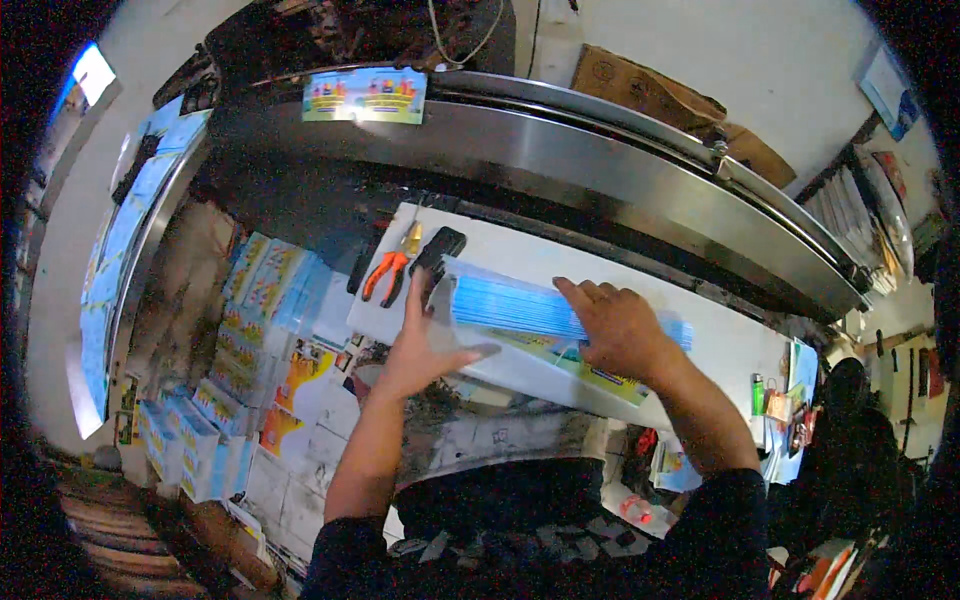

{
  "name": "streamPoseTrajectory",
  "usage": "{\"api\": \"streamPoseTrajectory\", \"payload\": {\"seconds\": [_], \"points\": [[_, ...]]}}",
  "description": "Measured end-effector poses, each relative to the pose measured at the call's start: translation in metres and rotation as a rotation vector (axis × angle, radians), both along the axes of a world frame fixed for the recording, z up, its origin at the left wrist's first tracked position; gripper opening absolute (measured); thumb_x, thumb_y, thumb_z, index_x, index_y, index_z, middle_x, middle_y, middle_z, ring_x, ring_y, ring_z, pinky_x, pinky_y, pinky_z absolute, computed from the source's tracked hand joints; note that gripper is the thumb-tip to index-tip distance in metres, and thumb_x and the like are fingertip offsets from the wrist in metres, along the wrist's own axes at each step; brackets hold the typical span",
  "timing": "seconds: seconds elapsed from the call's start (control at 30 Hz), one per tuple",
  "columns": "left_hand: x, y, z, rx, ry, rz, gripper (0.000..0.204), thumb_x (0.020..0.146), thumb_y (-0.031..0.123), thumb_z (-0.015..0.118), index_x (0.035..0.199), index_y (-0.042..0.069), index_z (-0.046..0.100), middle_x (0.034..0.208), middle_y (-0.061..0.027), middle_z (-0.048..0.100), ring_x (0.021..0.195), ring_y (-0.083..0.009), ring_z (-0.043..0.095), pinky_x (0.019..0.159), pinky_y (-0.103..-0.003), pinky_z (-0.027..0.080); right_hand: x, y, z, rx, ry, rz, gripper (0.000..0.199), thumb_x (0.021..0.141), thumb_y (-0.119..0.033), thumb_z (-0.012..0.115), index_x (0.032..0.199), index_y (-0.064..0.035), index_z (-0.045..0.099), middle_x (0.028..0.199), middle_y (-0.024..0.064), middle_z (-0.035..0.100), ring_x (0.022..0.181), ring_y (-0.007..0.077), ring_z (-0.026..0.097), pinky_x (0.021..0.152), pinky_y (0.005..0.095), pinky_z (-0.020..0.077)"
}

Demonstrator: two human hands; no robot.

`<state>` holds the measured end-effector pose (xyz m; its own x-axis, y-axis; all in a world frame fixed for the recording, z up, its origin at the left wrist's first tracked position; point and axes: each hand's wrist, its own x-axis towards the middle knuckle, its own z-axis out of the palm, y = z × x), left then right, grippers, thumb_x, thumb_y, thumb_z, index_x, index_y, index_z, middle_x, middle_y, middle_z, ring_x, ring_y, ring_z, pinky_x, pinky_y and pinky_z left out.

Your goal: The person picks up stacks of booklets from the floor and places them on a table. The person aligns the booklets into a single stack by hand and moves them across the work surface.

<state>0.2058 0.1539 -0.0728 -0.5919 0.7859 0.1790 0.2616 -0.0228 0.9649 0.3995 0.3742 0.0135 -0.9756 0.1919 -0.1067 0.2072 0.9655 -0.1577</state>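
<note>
A thick stack of blue-edged paper sheets (515, 306) is held above a long white work board (500, 235). My right hand (622, 330) grips the stack toward its right end, with the fingers over the top. At the left end, my left hand (415, 350) is open, its thumb and fingers spread apart; whether it touches the sheets I cannot tell. Beneath the stack a printed yellow-green sheet (618, 385) lies partly covered. Orange-handled pliers (388, 275) and a black tool (440, 247), its kind unclear, lie just beyond my left hand.
A metal machine bar (560, 145) runs across behind the board, with a printed sheet (365, 96) on it. Bundled printed stacks (200, 430) stand at the lower left. A green lighter (757, 388) is at the board's right end. Flattened cardboard (645, 85) rests behind the bar.
</note>
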Motion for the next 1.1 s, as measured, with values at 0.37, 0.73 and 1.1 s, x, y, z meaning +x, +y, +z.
{"api": "streamPoseTrajectory", "payload": {"seconds": [0.37,0.73,1.1], "points": [[-0.025,0.006,-0.011,-0.222,-0.082,-0.113,0.094,0.059,0.006,0.087,0.14,0.007,0.039,0.131,-0.0087,0.05,0.12,-0.0196,0.048,0.104,-0.036,0.038,0.086,0.032,0.014,-0.321,-0.194,-0.416,0.104,0.057,-0.021,0.086,0.145,-0.0082,0.033,0.136,0.0182,0.05,0.124,0.0353,0.05,0.105,0.0444,0.0401],[-0.003,0.011,-0.026,-0.36,0.481,-0.07,0.106,0.065,0.012,0.085,0.148,0.001,0.02,0.153,-0.0152,0.028,0.137,-0.0252,0.033,0.111,-0.04,0.03,0.113,0.023,-0.118,-1.052,0.725,-0.546,0.111,0.073,-0.03,0.081,0.152,-0.0029,0.009,0.158,0.0164,0.017,0.145,0.0297,0.018,0.117,0.0409,0.0135],[0.005,0.008,-0.025,-0.111,0.095,-0.115,0.115,0.06,0.018,0.088,0.149,0.002,0.018,0.151,-0.0164,0.03,0.139,-0.0271,0.031,0.113,-0.04,0.027,0.005,0.053,0.014,-0.431,0.25,-0.045,0.107,0.073,-0.068,0.066,0.145,0.0022,0.03,0.148,0.0237,0.035,0.138,0.0347,0.034,0.114,0.0404,0.0259]]}}
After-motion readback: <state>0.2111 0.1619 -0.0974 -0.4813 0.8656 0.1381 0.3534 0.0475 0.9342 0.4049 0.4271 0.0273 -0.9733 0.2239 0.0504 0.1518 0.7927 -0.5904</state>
